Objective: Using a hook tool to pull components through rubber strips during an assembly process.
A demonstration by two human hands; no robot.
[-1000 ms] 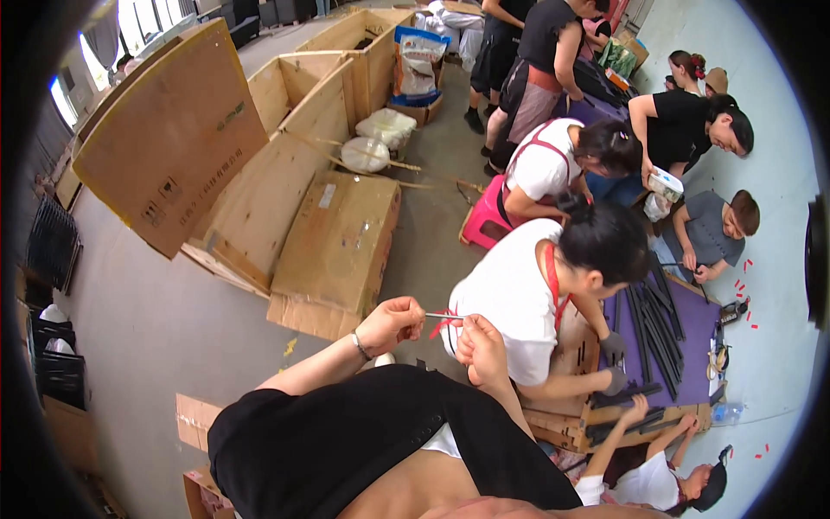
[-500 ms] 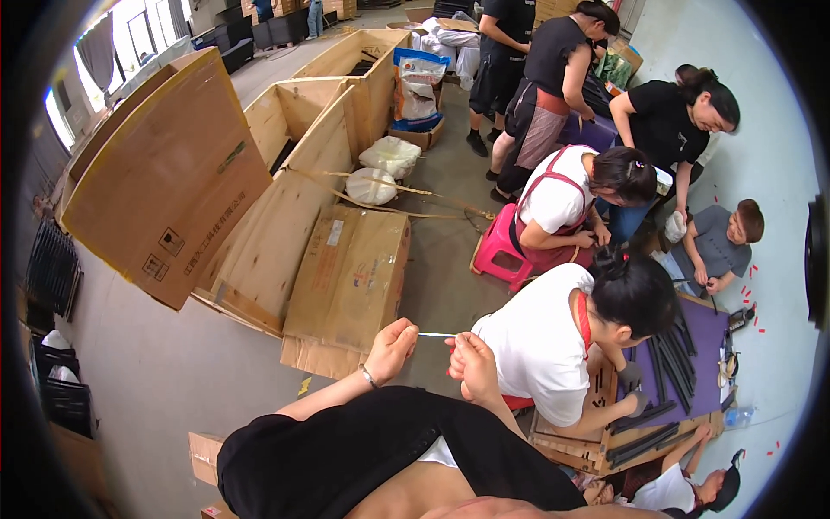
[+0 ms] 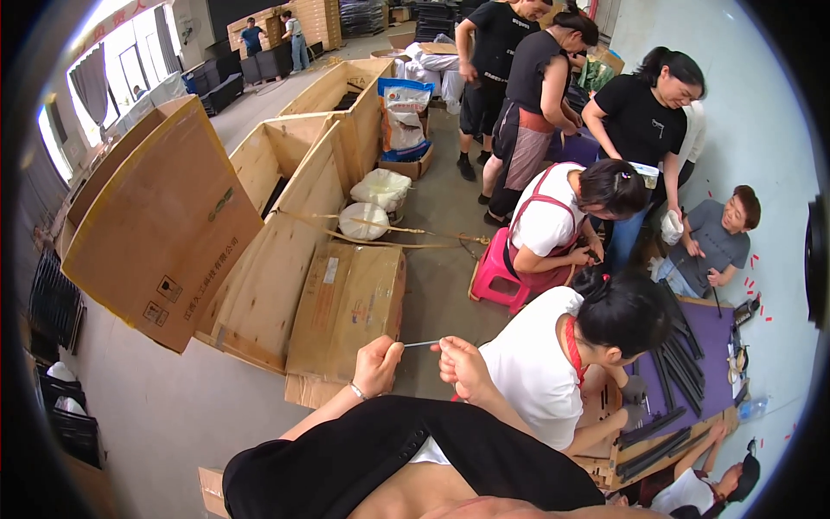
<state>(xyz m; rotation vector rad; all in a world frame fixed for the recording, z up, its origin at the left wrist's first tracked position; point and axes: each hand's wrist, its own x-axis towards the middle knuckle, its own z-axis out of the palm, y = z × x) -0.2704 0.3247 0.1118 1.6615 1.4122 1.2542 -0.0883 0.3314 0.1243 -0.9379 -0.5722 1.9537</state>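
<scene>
A short, thin, pale strand [image 3: 421, 344] runs straight between my two hands; what it is made of is too small to tell. My left hand [image 3: 377, 366] pinches one end, a bracelet showing at its wrist. Closed around the other end is my right hand [image 3: 465, 368], a hand's width away. Both are raised in front of my chest, touching nothing else. Beyond the left hand stands a brown cardboard carton [image 3: 341, 303]. Close to the right hand is the white-shirted back of a seated co-worker [image 3: 532, 363].
Long wooden crates [image 3: 277, 233] and a large open carton [image 3: 164, 225] stand to the left. At right, people work around a purple-topped table [image 3: 692, 337] bearing black strips [image 3: 683, 372]. A pink stool [image 3: 500, 272] and stretched straps [image 3: 415, 245] lie ahead.
My view has tilted up a little, showing more of the far room. Both hands have shifted slightly left in the view, with the strand still stretched between them.
</scene>
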